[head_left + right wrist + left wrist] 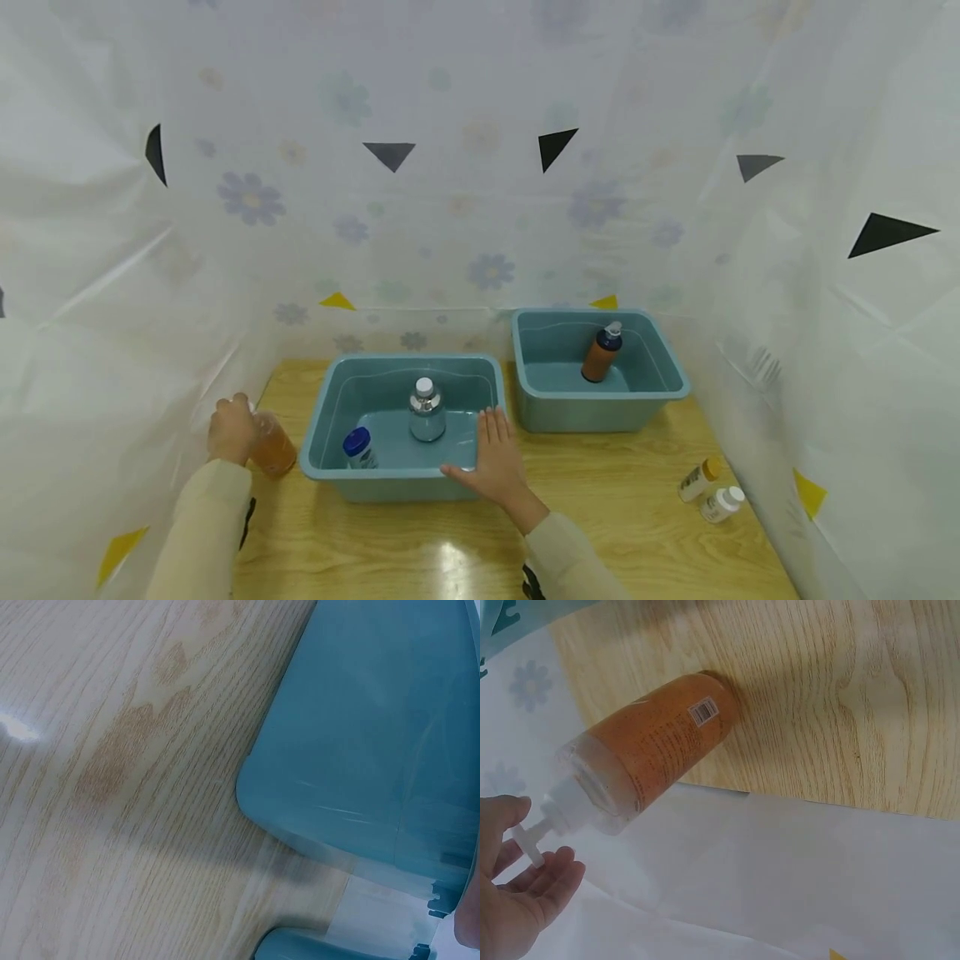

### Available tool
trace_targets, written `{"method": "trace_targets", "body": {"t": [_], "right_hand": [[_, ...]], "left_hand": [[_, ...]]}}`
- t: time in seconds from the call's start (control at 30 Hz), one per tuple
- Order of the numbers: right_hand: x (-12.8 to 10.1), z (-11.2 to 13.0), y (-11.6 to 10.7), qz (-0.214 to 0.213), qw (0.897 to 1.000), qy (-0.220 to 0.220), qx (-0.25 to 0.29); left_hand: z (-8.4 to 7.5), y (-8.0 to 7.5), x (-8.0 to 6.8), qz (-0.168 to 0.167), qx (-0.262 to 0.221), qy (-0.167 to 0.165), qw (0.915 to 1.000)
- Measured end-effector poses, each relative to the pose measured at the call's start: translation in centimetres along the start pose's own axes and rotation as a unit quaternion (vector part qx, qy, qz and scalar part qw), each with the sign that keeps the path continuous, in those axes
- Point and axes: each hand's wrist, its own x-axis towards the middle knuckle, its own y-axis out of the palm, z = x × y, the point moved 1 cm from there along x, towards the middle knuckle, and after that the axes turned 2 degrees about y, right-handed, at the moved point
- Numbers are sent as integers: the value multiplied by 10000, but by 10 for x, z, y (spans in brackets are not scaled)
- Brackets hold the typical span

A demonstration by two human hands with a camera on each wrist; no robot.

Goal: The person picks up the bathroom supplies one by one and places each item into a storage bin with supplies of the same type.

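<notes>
At the table's left edge, my left hand point(231, 429) is at the top of an orange pump bottle point(273, 448). In the left wrist view, the thumb and fingers point(559, 877) curl round its white pump head point(531, 838), and the bottle's base is at the wood. My right hand point(497, 460) rests on the front right corner of a teal bin point(397, 483), fingers straight and thumb spread along the rim. Inside that bin stand a clear bottle with a white cap point(427, 417) and a small blue-lidded container point(360, 448). Only a fingertip edge point(469, 911) shows in the right wrist view.
A second teal bin point(592, 414) stands at the back right, holding a brown pump bottle point(600, 357). Two small bottles, one yellow-capped point(697, 480) and one white-capped point(722, 505), are near the table's right edge. Plastic sheeting point(480, 208) surrounds the wooden table point(360, 550).
</notes>
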Motion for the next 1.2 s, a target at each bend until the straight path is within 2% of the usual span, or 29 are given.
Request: {"method": "trace_targets", "body": {"t": [0.13,0.27,0.57,0.77,1.0,1.2], "right_hand": [[1,0,0,-1,10000,-16,-37],[0,1,0,16,10000,-24,-42],[-1,0,3,-49,9999,44,87],[-1,-1,3,-92,10000,22,12],[0,0,1,-46,10000,13,-88],[1,0,2,-94,9995,-42,-296]], "left_hand": [[2,0,0,-93,-68,18,9999],[3,-3,-1,82,-90,13,9999],[1,-5,-1,179,-4,335,9993],[-2,-8,-3,305,-18,268,9992],[-4,-10,-6,254,-85,278,9993],[-7,-11,-8,456,-41,247,9986]]}}
